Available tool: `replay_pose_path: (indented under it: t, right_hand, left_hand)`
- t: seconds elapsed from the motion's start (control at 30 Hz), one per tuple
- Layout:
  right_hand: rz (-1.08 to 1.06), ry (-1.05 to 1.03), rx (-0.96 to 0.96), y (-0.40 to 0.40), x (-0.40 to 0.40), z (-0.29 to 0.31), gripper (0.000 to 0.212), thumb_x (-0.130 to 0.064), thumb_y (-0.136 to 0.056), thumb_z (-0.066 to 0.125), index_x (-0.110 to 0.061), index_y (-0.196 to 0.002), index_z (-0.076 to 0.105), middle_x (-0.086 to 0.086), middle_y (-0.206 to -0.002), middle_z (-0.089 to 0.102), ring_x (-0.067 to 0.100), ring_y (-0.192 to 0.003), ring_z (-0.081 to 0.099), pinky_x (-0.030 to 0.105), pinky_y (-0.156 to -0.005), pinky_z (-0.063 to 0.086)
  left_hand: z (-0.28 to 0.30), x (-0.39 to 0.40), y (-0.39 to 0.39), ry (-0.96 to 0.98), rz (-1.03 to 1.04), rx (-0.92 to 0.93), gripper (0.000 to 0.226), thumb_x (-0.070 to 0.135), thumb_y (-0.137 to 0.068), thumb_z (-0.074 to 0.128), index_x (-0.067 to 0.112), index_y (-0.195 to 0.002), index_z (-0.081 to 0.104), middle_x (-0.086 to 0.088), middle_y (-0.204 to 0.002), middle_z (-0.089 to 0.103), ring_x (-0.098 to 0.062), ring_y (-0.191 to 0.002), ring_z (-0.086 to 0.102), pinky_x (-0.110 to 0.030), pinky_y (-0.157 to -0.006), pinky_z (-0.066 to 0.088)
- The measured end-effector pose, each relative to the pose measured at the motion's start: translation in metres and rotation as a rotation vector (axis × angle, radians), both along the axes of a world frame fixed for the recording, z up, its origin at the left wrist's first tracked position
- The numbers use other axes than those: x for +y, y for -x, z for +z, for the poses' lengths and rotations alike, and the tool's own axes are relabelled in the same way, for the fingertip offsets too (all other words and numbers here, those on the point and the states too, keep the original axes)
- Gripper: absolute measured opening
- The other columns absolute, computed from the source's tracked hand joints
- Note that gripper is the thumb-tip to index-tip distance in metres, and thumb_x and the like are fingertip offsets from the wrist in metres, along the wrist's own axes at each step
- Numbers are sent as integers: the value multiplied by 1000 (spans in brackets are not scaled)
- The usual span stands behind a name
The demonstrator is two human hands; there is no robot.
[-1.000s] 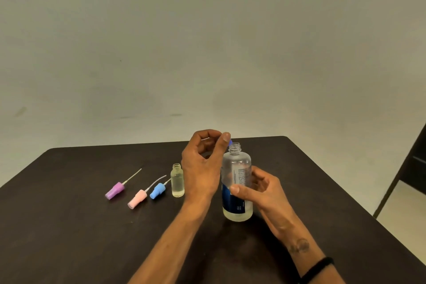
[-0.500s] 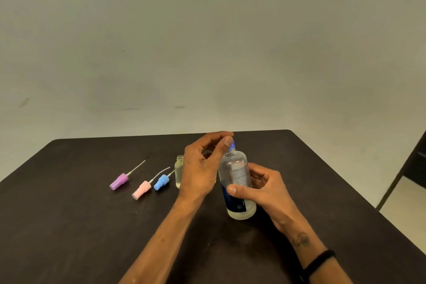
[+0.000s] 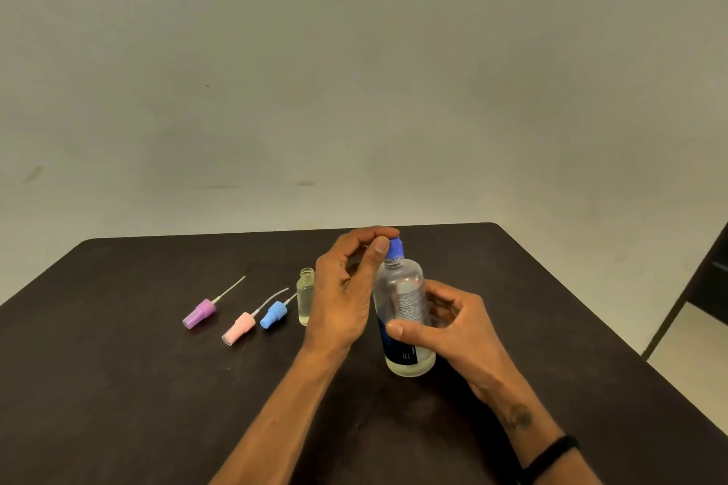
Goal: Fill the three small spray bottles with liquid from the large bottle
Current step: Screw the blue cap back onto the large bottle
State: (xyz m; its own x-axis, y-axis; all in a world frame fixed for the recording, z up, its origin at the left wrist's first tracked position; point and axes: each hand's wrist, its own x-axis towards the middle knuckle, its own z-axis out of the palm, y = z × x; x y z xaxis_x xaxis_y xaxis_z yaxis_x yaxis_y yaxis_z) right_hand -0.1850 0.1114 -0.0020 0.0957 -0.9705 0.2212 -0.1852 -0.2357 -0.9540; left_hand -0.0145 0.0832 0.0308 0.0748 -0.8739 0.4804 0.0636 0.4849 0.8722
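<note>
Left hand [image 3: 343, 295] fingertips pinch blue cap [image 3: 394, 247], now seated on large bottle [image 3: 405, 321] neck, off a second ago. Right hand [image 3: 453, 329] grips bottle body. Small spray bottle [image 3: 305, 296] just left of large bottle, uncapped; three sprayer heads [image 3: 238, 317] farther left.

A dark bench [image 3: 118, 386] with rounded far corners is seen filling the lower part of the view. Behind it a plain pale wall [image 3: 354, 71] is shown, marked by a few faint smudges. At the right edge, part of a dark piece of furniture [image 3: 709, 280] and a strip of light floor [image 3: 689, 339] are seen.
</note>
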Motion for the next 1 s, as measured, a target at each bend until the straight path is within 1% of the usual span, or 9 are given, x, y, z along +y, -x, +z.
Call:
replay_pose_path:
  t: [0.1,0.27,0.33,0.43,0.6,0.7,0.77,0.9,1.0]
  right_hand:
    - [-21,35,10,0,-2,0,59,-26,-64,97,-35,-117,73,-18,-113,80,2,-107,75,14,-86,57]
    - [-19,59,29,0,-4,-3,65,-25,-65,99,-34,-122,72,-15,-117,79,6,-112,74,22,-94,59]
    - [-17,54,21,0,-5,-4,64,-24,-63,99,-36,-120,71,-16,-117,79,5,-111,74,21,-92,59]
    - [-22,44,16,2,-6,-5,68,-26,-64,99,-34,-124,71,-13,-120,79,8,-114,74,28,-99,59]
    - [-22,40,15,5,-5,-6,67,-21,-68,99,-27,-129,71,-8,-121,79,13,-116,74,39,-106,58]
    - [-29,30,18,7,-6,-9,69,-22,-69,100,-26,-131,71,-5,-124,79,16,-118,74,46,-109,56]
    - [-37,30,16,7,-6,-7,67,-22,-69,99,-26,-130,72,-6,-122,79,14,-117,74,45,-109,56]
    - [-51,50,21,6,-6,-7,62,-18,-69,98,-28,-124,73,-9,-117,80,10,-112,75,35,-105,58]
    - [-71,54,4,6,-8,-10,64,-15,-68,98,-26,-126,73,-7,-118,80,13,-113,76,38,-106,58]
  left_hand:
    - [-1,3,-2,63,43,-86,18,34,-98,68,30,-114,76,14,-112,77,-8,-112,71,-27,-94,58]
    - [-3,7,2,75,131,-76,29,35,-81,87,31,-108,77,15,-106,77,-13,-108,72,-36,-93,61]
    - [-4,6,0,70,123,-77,29,35,-82,86,32,-109,76,14,-108,77,-14,-109,72,-41,-94,61]
    - [-3,7,0,68,55,-85,23,35,-89,81,34,-111,74,11,-113,77,-19,-113,71,-49,-96,60]
    - [-2,7,1,75,-40,-104,18,29,-98,72,32,-115,69,10,-118,76,-16,-116,71,-52,-102,57]
    - [-3,6,0,66,-75,-139,17,33,-102,66,37,-119,66,11,-123,74,-16,-122,68,-51,-105,56]
    - [-4,7,0,88,-75,-188,17,34,-105,62,40,-120,64,13,-124,72,-17,-124,66,-47,-104,56]
    - [-8,9,0,158,-4,-309,22,33,-109,55,38,-129,63,21,-124,66,-15,-119,63,-29,-95,55]
    - [-12,10,1,209,20,-303,28,24,-111,52,36,-135,61,18,-131,62,-12,-120,63,-21,-93,53]
